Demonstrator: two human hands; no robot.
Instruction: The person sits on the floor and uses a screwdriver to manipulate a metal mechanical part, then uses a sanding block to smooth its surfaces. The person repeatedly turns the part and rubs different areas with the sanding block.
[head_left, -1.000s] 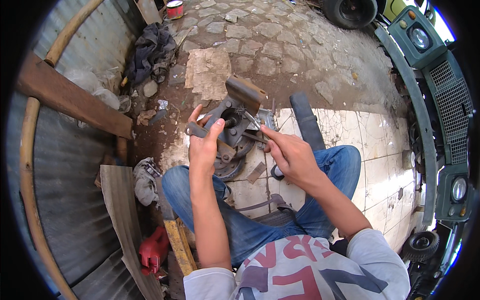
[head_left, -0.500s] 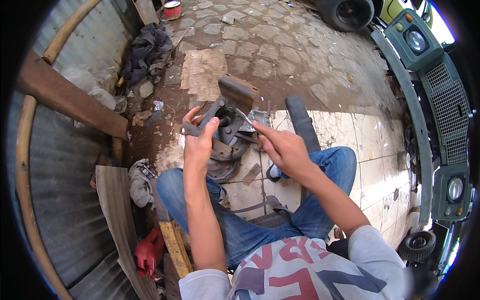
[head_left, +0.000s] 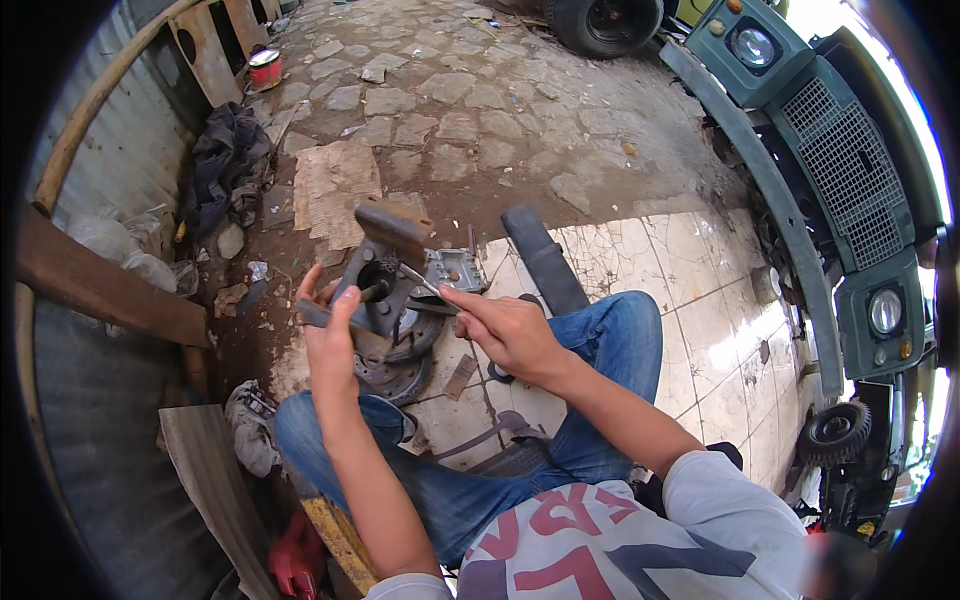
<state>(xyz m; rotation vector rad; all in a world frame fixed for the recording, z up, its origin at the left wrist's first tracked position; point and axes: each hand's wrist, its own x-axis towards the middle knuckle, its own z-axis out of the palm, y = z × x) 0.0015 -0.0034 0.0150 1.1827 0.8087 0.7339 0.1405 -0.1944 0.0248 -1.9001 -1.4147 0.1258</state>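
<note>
A heavy, rusty metal bracket (head_left: 382, 312) with bolts and a round opening stands tilted in front of me, between my knees. My left hand (head_left: 332, 335) is closed round its left side, thumb up along the near edge. In my right hand (head_left: 512, 332) is a slim, light metal rod (head_left: 420, 280), pinched with the index finger stretched along it. The rod's far end points at the bracket's opening; whether it touches cannot be made out. Beneath the bracket lies a round metal part (head_left: 395, 380), partly hidden by it.
A grey metal casting (head_left: 455, 270) lies just behind the bracket. A dark flat bar (head_left: 545, 260) rests on the cracked tiles (head_left: 690, 300). Corrugated sheeting (head_left: 90, 420) stands at left, with a red object (head_left: 295, 560) near my seat. A green vehicle front (head_left: 845, 170) stands at right.
The whole view has shifted, so the bracket and both hands sit lower and further left in the picture. Both hands keep their grips, and the rod still points toward the opening.
</note>
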